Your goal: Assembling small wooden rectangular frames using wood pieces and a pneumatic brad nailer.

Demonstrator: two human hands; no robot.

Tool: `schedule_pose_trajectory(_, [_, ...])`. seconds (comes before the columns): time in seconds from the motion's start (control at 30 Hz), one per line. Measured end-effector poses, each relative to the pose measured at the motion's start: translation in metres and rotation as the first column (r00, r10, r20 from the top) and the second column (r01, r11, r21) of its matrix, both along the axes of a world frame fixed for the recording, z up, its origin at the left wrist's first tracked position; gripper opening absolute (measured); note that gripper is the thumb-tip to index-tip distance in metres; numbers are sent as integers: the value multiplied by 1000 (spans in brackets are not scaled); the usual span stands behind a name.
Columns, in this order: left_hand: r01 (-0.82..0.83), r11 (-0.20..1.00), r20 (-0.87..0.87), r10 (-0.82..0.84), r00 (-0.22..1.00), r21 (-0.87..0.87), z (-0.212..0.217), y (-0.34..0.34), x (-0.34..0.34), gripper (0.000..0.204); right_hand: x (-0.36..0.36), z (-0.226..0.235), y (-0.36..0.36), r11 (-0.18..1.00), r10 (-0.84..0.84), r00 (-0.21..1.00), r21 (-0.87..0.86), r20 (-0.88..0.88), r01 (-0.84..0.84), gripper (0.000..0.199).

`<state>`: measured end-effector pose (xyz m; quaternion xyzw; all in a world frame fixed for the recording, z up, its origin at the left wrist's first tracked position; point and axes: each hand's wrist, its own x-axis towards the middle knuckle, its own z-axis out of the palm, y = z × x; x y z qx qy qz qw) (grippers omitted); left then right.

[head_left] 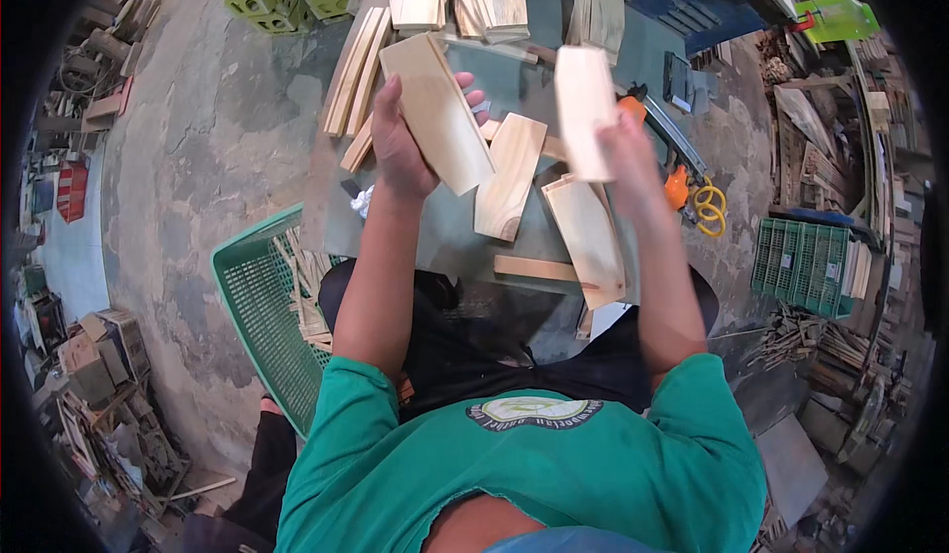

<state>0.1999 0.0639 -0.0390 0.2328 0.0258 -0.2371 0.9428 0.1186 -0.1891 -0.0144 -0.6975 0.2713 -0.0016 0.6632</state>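
Observation:
My left hand (400, 148) is wrapped round a pale wooden board (435, 108) with shaped ends, which it holds tilted above the table; the thumb is on one edge and the fingertips show past the other. My right hand (631, 153), smeared by motion, grips a second wooden board (581, 98) by its right edge, raised over the table's right part. Between and below the hands, a similar board (510, 172) lies on the grey-green table (445, 232). Nearer my right forearm are overlapping shaped boards (588, 237). A narrow wooden strip (535, 267) lies along the near edge.
Stacks of boards (489, 0) stand at the table's far side, with long strips (356, 74) at its left. On the right lie an orange-ended tool (676, 187) and a yellow coiled hose (710, 209). A green basket (259, 306) of wood offcuts stands by my left leg.

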Motion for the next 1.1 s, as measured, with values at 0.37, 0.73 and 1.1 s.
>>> schedule_pose_trajectory(0.37, [174,956,-24,-174,985,236,-15,-4,-7,65,-43,2,103,717,325,869,-502,-372,-483,67])
schedule_pose_trajectory(0.73, [255,922,-76,-243,967,293,-12,-9,-11,69,124,17,-22,357,41,997,-933,67,48,64])
schedule_pose_trajectory(1.1, [219,929,-82,-203,976,297,-12,-8,-8,63,178,-5,-127,642,-80,943,-740,-323,-199,66])
